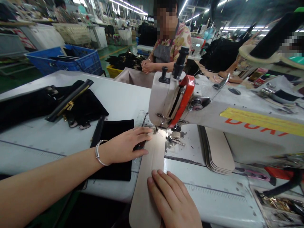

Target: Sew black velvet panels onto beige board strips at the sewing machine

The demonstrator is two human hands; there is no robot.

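Note:
A long beige panel (148,177) with rounded corners lies under the needle of a sewing machine (166,98). My left hand (129,144) rests with fingers stretched toward the needle, their tips at the panel's left edge near the presser foot. Flat on the panel's near part lies my right hand (173,199), its fingers extended. Beneath my left wrist is a black fabric piece (114,171). Right of the needle, a stack of similar beige panels (219,152) sits under the machine's arm.
Black pieces with a zipper (68,106) lie on the table's left. Behind it stand a blue crate (68,61) and a yellow bin (114,71). A co-worker (171,47) is beyond the machine. A tray of small metal parts (280,202) is at right.

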